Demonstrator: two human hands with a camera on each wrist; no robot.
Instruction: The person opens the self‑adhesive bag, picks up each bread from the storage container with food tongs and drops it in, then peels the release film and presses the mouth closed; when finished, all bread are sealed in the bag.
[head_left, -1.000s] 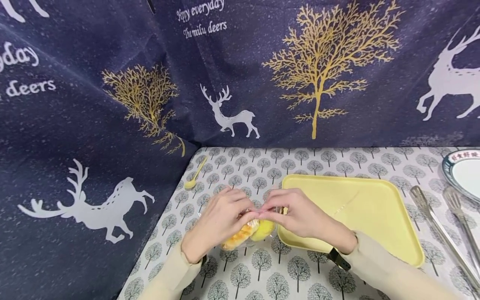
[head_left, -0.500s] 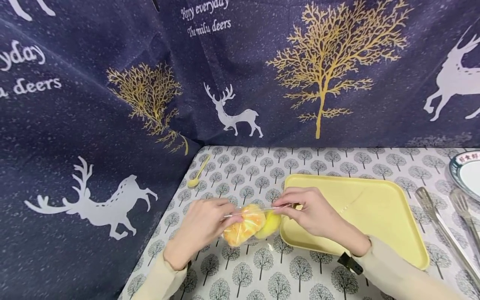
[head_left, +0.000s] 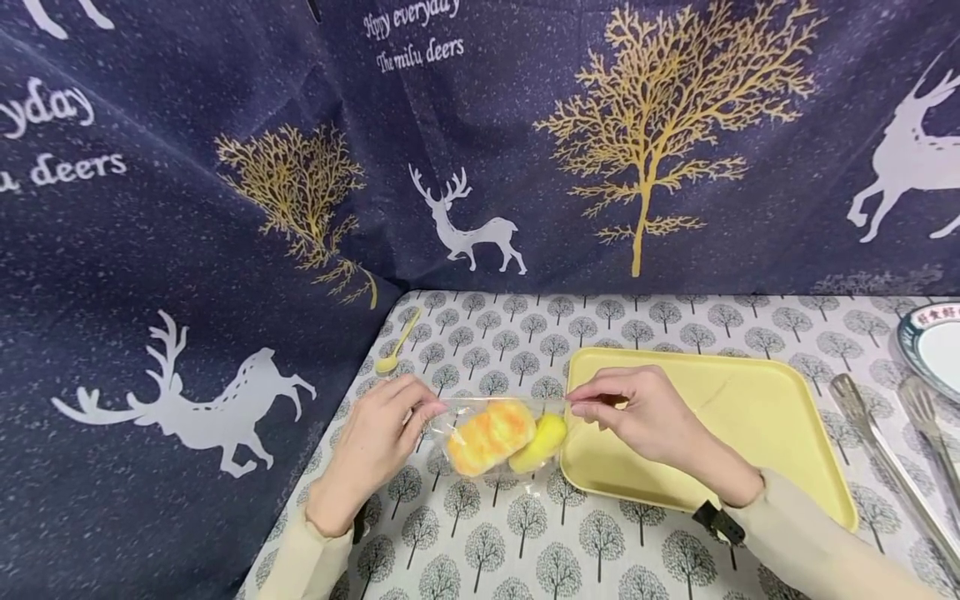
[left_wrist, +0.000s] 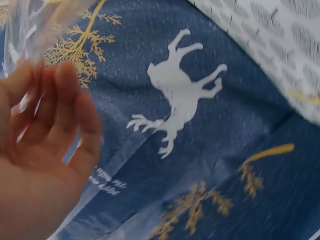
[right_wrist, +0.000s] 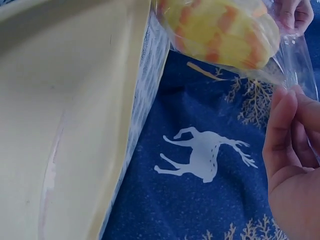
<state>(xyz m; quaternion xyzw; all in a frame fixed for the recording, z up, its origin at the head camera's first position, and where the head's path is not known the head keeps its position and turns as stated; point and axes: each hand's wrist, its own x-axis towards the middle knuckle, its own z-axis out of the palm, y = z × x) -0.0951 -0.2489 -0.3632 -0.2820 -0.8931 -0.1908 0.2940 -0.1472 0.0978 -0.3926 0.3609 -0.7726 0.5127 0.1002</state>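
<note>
A clear plastic bag hangs stretched between my hands, left of the yellow tray. Inside it are orange-and-yellow, bread-like pieces and a plain yellow, elongated piece. My left hand pinches the bag's upper left corner between thumb and fingers. At the upper right corner, my right hand pinches the bag in the same way, above the tray's left edge. The right wrist view shows thumb and fingertip of the right hand meeting on the film. Clear film rises beyond the left hand.
A small yellow spoon lies at the table's back left. Right of the tray lie a slotted metal utensil and a metal fork-like utensil. A green-rimmed plate stands at the far right. Dark printed cloth hangs behind.
My hands were together over the bag and have moved apart, left and right. The bag's top edge is now drawn straight between them, and its contents show fully.
</note>
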